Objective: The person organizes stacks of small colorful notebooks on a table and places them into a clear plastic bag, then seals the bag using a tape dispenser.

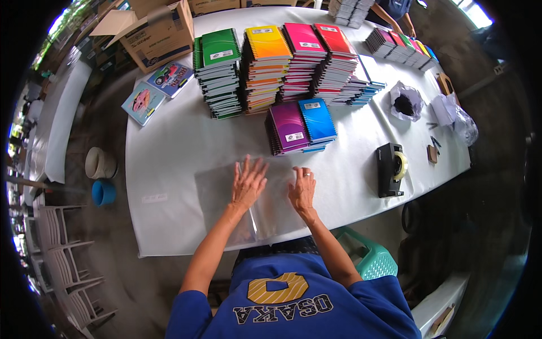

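A clear plastic sheet (226,192) lies flat on the white bench (169,164), near the front edge before the person. The left hand (248,182) rests on the sheet with fingers spread wide, palm down, grasping nothing. The right hand (303,189) is also flat and released, its fingers closer together, pressing the same sheet just beside the left hand. Just behind the hands is a low pile of purple and blue notebooks (299,125), and behind it tall stacks of notebooks (271,65). A black tape dispenser (390,168) stands to the right. An open cardboard box (155,34) stands at the far left corner; its contents are not visible.
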Demonstrator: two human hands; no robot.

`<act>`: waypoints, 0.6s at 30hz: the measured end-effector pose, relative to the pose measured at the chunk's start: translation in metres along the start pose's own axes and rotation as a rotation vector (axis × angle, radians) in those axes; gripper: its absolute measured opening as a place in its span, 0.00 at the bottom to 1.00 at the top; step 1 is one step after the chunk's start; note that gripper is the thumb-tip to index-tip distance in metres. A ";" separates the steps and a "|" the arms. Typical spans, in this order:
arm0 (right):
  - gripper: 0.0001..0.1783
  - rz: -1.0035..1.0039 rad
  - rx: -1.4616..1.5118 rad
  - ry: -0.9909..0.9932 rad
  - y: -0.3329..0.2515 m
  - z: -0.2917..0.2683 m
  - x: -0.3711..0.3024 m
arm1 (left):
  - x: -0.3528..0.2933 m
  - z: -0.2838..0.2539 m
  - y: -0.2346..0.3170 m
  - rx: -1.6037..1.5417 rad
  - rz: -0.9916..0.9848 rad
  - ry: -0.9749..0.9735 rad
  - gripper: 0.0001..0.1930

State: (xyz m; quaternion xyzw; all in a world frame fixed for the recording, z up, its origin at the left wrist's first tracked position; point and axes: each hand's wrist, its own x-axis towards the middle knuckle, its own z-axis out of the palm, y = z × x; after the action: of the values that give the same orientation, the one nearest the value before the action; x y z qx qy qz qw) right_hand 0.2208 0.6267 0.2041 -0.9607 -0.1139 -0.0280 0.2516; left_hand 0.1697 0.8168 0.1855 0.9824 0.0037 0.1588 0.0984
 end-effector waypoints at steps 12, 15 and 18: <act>0.28 -0.104 0.023 0.137 0.062 -0.042 -0.047 | -0.007 0.007 0.024 -0.050 0.195 -0.153 0.30; 0.29 0.079 -0.017 0.294 0.105 -0.069 -0.064 | 0.000 -0.004 0.041 -0.060 0.246 -0.156 0.32; 0.29 0.201 -0.092 0.368 0.147 -0.088 -0.087 | -0.001 -0.009 0.054 -0.122 0.307 -0.191 0.34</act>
State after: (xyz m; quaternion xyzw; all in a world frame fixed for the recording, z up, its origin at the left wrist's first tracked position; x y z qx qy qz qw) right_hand 0.1707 0.4415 0.2017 -0.9564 0.0319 -0.1830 0.2253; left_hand 0.1649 0.7657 0.2044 0.9742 -0.1653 0.0781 0.1322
